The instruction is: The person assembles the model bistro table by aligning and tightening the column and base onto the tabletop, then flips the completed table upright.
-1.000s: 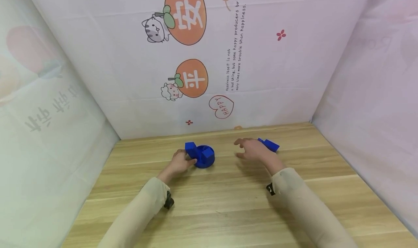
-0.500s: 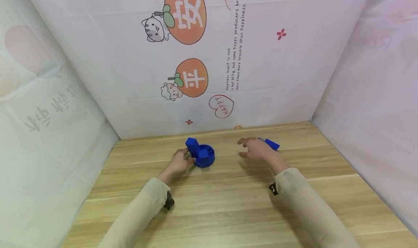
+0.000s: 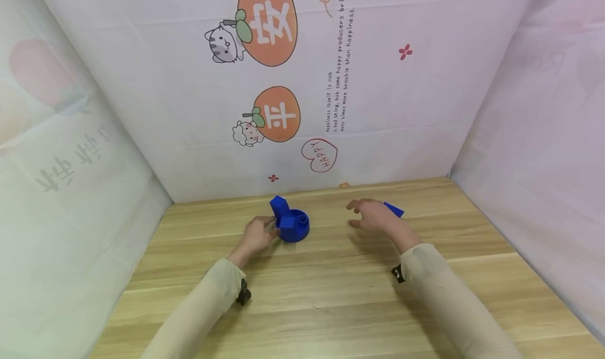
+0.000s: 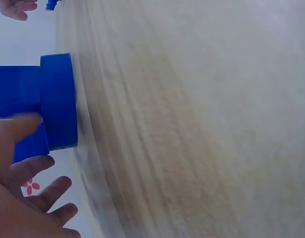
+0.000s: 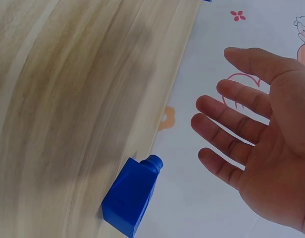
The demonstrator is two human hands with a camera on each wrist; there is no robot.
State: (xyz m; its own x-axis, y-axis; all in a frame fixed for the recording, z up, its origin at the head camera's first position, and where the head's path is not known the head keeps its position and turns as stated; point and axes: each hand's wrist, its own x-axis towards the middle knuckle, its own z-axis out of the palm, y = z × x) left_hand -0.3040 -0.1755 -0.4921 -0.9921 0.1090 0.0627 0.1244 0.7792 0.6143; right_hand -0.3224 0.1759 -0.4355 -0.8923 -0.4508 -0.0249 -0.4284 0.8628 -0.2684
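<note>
The left grip (image 3: 257, 236) extends parted fingers; well to its right, the right grip (image 3: 375, 216) hangs loosely spread.

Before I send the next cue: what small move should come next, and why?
Probably bring the right hand to grip the loose block: that hand is empty and near it, the block ends in a round peg, and the base shows an open ring.
</note>
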